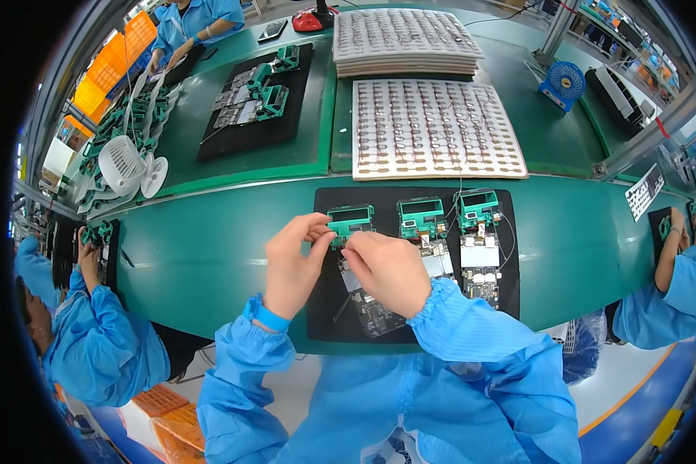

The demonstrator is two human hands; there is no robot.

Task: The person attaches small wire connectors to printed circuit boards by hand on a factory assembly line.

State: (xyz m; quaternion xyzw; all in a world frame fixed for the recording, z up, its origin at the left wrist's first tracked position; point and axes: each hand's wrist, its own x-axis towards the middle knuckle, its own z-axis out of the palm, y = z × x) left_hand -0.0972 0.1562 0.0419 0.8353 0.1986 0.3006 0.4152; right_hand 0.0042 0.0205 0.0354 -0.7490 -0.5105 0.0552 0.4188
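The green plastic frame with a rectangular opening [350,218] lies at the upper left of the black rectangular mat [325,321], between the fingertips of both hands. Below it, partly under the right wrist, is a grey, densely populated circuit board [379,315]; the right hand hides any link between them.

The left hand [292,251] is at the frame's left edge, its thumb and index finger bent toward each other; whether they pinch anything is too small to tell. The right hand [390,267] reaches across from the right, fingers curled inward near the frame's lower edge; its fingertips are mostly hidden, so I cannot tell what they grip.

The step looks like fine fingertip work at that lower edge. To do it well, the left hand should steady the frame by its rim while the right applies small, light pressure, with its wrist kept clear of the board's components.

Beside it lie a second green plastic frame [421,216] and a third green plastic frame [478,207]. A thin, dark looped wire [513,243] beside the third could snag a sleeve, so the right forearm is best kept high.
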